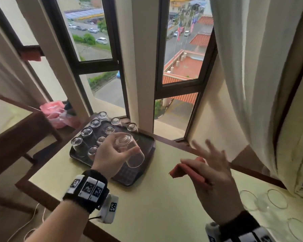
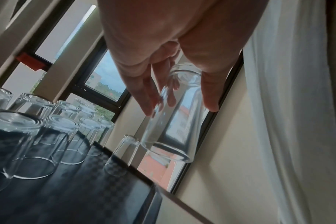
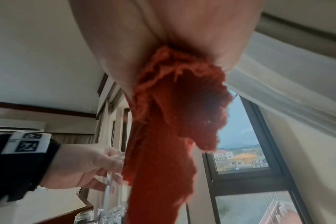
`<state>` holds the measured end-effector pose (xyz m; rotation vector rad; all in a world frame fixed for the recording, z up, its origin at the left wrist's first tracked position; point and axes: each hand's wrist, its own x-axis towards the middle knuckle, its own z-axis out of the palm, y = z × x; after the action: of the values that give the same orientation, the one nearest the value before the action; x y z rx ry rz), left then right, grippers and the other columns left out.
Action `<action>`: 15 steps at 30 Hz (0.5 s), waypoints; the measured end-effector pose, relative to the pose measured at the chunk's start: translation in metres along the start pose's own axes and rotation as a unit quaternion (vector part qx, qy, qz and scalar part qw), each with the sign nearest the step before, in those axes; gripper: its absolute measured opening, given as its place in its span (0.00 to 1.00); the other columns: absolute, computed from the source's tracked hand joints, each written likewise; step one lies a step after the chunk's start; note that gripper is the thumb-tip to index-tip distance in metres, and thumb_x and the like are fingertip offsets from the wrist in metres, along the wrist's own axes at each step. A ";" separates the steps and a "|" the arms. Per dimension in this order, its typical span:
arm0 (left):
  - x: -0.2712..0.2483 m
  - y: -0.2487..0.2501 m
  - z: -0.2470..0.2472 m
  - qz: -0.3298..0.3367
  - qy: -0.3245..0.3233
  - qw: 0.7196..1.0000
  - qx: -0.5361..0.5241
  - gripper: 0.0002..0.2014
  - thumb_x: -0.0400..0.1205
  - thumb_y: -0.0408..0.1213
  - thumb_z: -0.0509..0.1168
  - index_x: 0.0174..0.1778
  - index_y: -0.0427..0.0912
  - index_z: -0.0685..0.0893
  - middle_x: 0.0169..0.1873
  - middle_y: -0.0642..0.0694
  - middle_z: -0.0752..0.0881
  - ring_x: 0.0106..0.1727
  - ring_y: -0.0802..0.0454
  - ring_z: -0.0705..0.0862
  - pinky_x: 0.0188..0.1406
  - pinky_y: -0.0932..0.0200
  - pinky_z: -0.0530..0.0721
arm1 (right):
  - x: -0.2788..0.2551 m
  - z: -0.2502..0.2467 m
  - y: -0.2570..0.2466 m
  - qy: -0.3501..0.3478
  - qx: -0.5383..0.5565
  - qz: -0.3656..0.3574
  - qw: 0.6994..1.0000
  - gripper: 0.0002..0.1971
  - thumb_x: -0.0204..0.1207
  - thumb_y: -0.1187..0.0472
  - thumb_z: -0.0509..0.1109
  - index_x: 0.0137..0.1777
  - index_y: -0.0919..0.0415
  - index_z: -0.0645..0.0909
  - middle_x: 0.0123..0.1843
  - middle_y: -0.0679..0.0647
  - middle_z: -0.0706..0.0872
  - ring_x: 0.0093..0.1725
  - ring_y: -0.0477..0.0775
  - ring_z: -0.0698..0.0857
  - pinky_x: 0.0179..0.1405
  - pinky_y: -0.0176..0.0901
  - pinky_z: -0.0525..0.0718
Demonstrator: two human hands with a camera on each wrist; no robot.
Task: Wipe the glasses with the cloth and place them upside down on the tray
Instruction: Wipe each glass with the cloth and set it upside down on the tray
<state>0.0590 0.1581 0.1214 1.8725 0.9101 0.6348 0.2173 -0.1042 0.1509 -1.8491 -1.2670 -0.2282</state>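
Head view | left grip (image 1: 110, 152) grasping glass (image 1: 129, 151) over tray (image 1: 150, 147) | right grip (image 1: 210, 173) grasping cloth (image 1: 179, 172)

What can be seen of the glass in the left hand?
The glass is a clear, plain tumbler, empty, widening toward its rim. It is held upside down and tilted, base up, rim down, above the dark tray, not yet set down. The left hand grips it near the base, fingers on one side, thumb on the other.
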 end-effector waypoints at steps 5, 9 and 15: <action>0.049 -0.047 0.013 -0.035 -0.021 0.997 0.064 0.30 0.70 0.48 0.89 0.64 0.57 0.82 0.52 0.61 0.89 0.52 0.69 0.86 0.49 0.75 0.78 | 0.010 0.034 -0.005 -0.157 0.084 0.078 0.981 0.09 0.85 0.59 0.70 0.53 0.46 0.91 0.43 0.34 0.91 0.37 0.37 0.92 0.35 0.34 0.90; 0.087 -0.079 0.028 -0.066 -0.037 0.992 0.101 0.30 0.71 0.47 0.89 0.64 0.57 0.81 0.52 0.56 0.90 0.54 0.55 0.89 0.63 0.61 0.82 | 0.012 0.060 -0.004 -0.224 0.069 0.185 0.954 0.11 0.87 0.59 0.69 0.49 0.44 0.91 0.39 0.41 0.92 0.37 0.46 0.93 0.37 0.46 0.92; 0.128 -0.114 0.045 -0.097 -0.041 0.985 0.140 0.32 0.75 0.44 0.87 0.70 0.49 0.80 0.60 0.49 0.90 0.57 0.50 0.84 0.66 0.57 0.78 | 0.014 0.074 -0.006 -0.218 0.085 0.299 0.925 0.13 0.88 0.62 0.67 0.48 0.45 0.90 0.39 0.46 0.93 0.37 0.50 0.93 0.32 0.40 0.89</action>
<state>0.1308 0.2718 0.0057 2.0068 1.1577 0.3198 0.1963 -0.0394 0.1170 -2.0979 -0.8941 0.6344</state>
